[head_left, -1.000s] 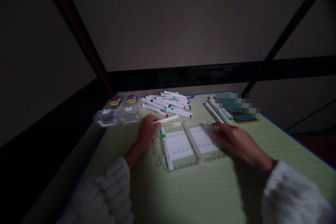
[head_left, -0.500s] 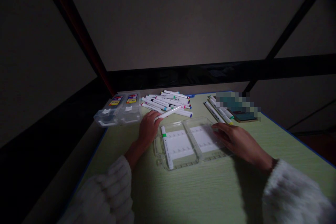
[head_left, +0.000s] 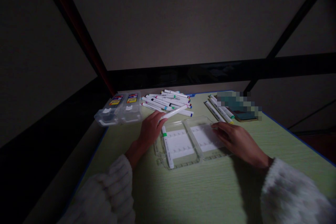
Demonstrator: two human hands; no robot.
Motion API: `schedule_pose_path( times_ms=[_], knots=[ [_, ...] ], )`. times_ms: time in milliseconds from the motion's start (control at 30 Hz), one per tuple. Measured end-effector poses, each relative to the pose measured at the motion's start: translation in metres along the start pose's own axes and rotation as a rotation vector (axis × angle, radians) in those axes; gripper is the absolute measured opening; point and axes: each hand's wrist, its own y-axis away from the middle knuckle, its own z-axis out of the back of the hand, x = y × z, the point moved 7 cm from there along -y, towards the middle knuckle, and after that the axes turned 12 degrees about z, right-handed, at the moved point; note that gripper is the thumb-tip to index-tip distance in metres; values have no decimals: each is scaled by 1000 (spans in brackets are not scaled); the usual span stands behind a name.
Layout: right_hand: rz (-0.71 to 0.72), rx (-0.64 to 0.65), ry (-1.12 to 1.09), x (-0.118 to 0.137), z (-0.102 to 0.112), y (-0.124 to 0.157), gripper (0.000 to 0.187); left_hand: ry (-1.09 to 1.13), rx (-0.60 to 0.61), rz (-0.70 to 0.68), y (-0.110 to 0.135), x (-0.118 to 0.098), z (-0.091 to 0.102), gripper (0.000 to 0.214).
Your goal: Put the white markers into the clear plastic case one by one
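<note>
My left hand point(head_left: 151, 129) is closed around one end of a white marker point(head_left: 174, 112), which slants up to the right above the case. Below lies an open clear plastic case point(head_left: 197, 145) with two halves and white paper inserts. One marker with a green band point(head_left: 168, 147) sits along the left side of its left half. My right hand point(head_left: 235, 140) has its fingers bent over the case's right edge, gripping it; some fingertips are hidden. Beyond my left hand is a loose pile of white markers point(head_left: 168, 101) with coloured ends.
Two closed clear cases with colourful labels point(head_left: 130, 106) stand at the left back. Several markers point(head_left: 219, 108) lie side by side at the right, beside a phone-like flat object point(head_left: 246, 113), partly blurred out. The pale green table point(head_left: 189, 192) has a blue edge; a dark bar runs behind it.
My left hand has shifted slightly right and up with the marker, whose far end now reaches farther over the pile. My right hand stays at the case's right edge.
</note>
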Motion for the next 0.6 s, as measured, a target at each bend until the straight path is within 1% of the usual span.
schedule_pose_path(
  times_ms=[100, 267, 433, 600],
  knots=[
    [15, -12, 4, 2, 1, -1, 20, 18, -2, -31, 1, -2, 1, 19],
    [14, -32, -14, 4, 2, -1, 21, 79, -47, -66, 2, -2, 4, 17],
    [11, -57, -28, 9, 1, -4, 22, 115, -104, -176, 6, -6, 5, 15],
    [-2, -127, -86, 14, 3, -5, 26, 135, -155, -263, 10, -12, 8, 16]
  ],
)
